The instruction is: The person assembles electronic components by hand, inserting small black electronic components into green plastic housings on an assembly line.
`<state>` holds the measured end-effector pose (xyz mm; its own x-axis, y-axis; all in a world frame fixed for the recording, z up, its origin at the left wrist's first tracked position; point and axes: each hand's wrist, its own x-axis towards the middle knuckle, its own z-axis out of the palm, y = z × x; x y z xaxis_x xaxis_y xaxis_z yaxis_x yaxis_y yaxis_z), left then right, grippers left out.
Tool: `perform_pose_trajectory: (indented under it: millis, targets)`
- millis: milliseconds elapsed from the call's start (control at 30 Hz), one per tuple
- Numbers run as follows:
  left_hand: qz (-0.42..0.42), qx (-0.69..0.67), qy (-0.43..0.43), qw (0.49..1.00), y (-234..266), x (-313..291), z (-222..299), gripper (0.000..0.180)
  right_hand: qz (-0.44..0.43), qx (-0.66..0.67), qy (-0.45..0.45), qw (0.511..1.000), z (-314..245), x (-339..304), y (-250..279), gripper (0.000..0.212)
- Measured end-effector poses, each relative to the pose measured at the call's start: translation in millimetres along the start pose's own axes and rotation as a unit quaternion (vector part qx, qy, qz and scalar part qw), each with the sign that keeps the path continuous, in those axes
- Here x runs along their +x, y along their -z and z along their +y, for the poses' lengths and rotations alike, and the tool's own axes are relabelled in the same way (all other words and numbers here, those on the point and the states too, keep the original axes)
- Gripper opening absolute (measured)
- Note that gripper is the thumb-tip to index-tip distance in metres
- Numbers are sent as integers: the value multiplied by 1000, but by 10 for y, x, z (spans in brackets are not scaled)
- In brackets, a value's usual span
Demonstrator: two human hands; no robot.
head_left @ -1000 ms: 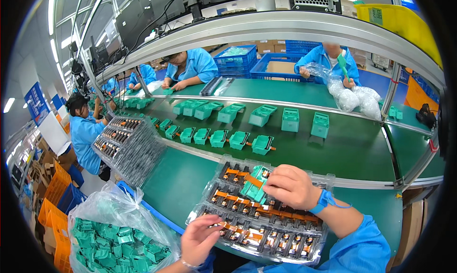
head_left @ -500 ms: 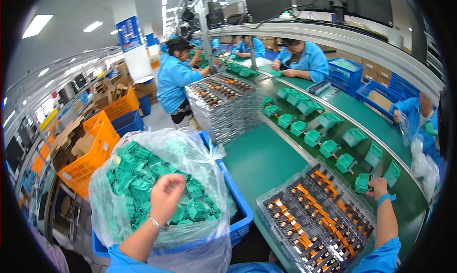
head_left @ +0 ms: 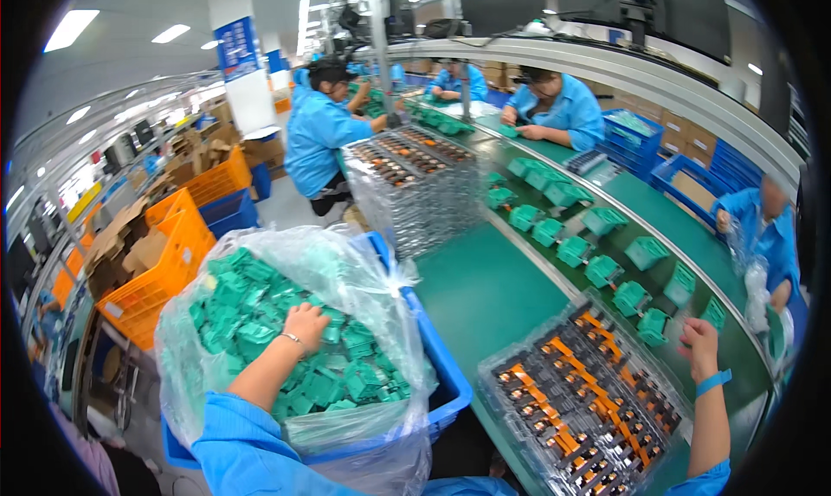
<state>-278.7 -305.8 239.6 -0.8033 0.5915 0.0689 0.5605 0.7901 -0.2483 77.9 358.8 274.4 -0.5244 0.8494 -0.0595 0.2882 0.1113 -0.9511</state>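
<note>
My left hand [head_left: 306, 325] reaches over a heap of green plastic housings [head_left: 260, 333] inside a clear plastic bag [head_left: 381, 275], which lines a blue crate [head_left: 443, 399]. Its fingers are apart and hang down over the housings; whether they touch one is hard to see. My right hand [head_left: 699, 347], with a blue wrist band, is raised beside the green belt, fingers loosely bent and nothing in them. Close to it stands the nearest green housing [head_left: 653, 326] of a row on the belt. Between my arms lies a clear tray [head_left: 493, 383] of black and orange parts [head_left: 567, 405].
Stacked clear trays [head_left: 424, 203] stand beyond the crate. Larger green pieces [head_left: 680, 283] line the belt's far side. Orange crates [head_left: 164, 262] with cardboard are at left. Several people in blue work around the line, one [head_left: 561, 115] across the belt. A metal frame [head_left: 589, 53] spans above.
My left hand has lowered onto the green heap. My right hand has let go of the nearest housing on the belt and drawn back a little to the right.
</note>
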Motion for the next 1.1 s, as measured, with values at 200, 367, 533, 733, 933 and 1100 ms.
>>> perform_pose_trajectory:
  millis: [200, 367, 533, 733, 933, 1100]
  targets:
    - [-65, 71, -24, 995, -51, -20, -174, 33, -85, 35, 95, 991, -408, -635, -110, 17]
    - [20, -128, -2, 992, 389, -226, -275, 35, -191, 34, 69, 979, -444, -849, -242, 15]
    - [56, -647, 241, 722, 1078, -359, 185, 35, -290, -34, 95, 952, -506, -968, -505, 21]
    - [2, -857, 84, 508, 1555, -253, 1464, 46, -233, -360, 283, 858, -581, -844, -1116, 37]
    - [-215, -904, -48, 367, 1462, 79, 2566, 43, -215, -375, 268, 861, -525, -723, -1303, 36]
    - [-234, -912, -122, 315, 1405, 220, 3006, 46, -199, -329, 240, 891, -538, -684, -1294, 34]
